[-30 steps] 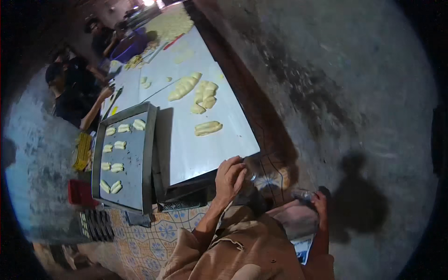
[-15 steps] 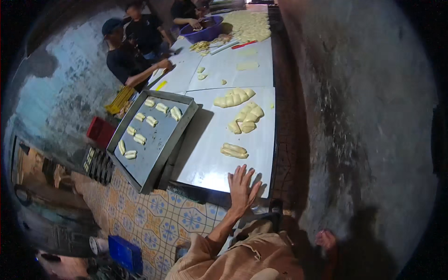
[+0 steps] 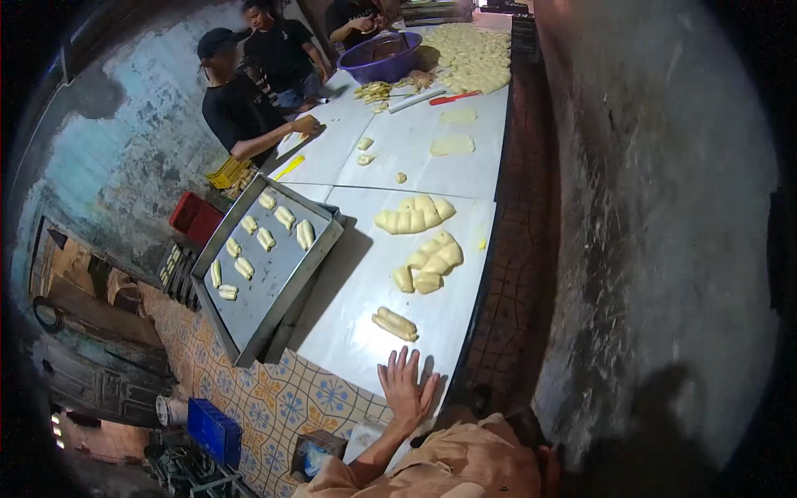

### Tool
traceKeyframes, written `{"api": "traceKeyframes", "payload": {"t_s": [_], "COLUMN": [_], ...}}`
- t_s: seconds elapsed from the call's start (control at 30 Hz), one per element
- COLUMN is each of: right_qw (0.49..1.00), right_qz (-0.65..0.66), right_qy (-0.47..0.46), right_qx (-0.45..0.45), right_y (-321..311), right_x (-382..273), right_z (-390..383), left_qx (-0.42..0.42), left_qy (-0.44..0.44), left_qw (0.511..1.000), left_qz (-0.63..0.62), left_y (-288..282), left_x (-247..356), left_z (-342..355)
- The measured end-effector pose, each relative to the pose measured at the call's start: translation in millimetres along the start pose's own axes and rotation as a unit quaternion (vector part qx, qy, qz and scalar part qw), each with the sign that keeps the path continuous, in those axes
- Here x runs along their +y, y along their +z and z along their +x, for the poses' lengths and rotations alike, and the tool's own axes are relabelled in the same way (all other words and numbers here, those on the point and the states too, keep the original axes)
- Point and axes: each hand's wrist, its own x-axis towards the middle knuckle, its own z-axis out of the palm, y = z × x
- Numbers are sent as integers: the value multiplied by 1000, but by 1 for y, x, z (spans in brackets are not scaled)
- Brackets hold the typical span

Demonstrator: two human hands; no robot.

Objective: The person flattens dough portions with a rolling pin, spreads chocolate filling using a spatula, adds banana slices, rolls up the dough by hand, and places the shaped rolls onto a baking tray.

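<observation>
My left hand (image 3: 404,390) lies at the near edge of the white table (image 3: 332,332), palm down with its fingers spread and holding nothing. Just beyond the fingertips is a small group of rolled dough pieces (image 3: 395,324) lying side by side, apart from the hand. Farther up the table sit two clusters of plump pale dough pieces, a nearer cluster (image 3: 430,263) and a farther cluster (image 3: 415,215). My right hand (image 3: 547,465) is low beside my shirt, in deep shadow; its fingers cannot be made out.
A metal tray (image 3: 278,311) with several shaped doughs overhangs the table's left edge. Beyond are flattened dough sheets (image 3: 452,146), a red tool (image 3: 455,97), a purple basin (image 3: 378,62) and massed dough (image 3: 469,54). Co-workers stand far left. A rough wall (image 3: 647,207) runs along the right.
The view has shifted, so the table and dough appear lower. My left hand stays spread at the table's near edge. My right hand has drawn in closer to my body.
</observation>
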Motion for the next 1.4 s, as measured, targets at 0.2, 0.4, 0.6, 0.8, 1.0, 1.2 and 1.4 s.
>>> {"api": "traceKeyframes", "payload": {"t_s": [0.2,0.4,0.6,0.8,1.0,1.2,1.4], "right_qw": [956,942,905,865,837,819,723], "right_qz": [-252,-210,-283,-390,-401,-390,-386], "right_qy": [-113,-244,-263,-268,-320,-390,-549], "right_qx": [-104,-99,-181,-167,-192,-157,-165], "right_y": [70,141,219,278,329,386,441], "right_x": [-169,-294,-335,-421,-505,-588,-627], "right_z": [68,161,301,361,432,414,408], "left_qx": [5,37,142,50,137,153,136], "left_qy": [-64,-158,-309,-436,-589,-592,-733], "left_qw": [998,985,934,838,787,784,664], "left_qz": [21,62,113,324,125,105,51], "left_y": [-2,7,8,25,7,1,-3], "left_x": [7,15,26,34,54,66,79], "left_z": [2,-3,-15,-29,13,55,84]}}
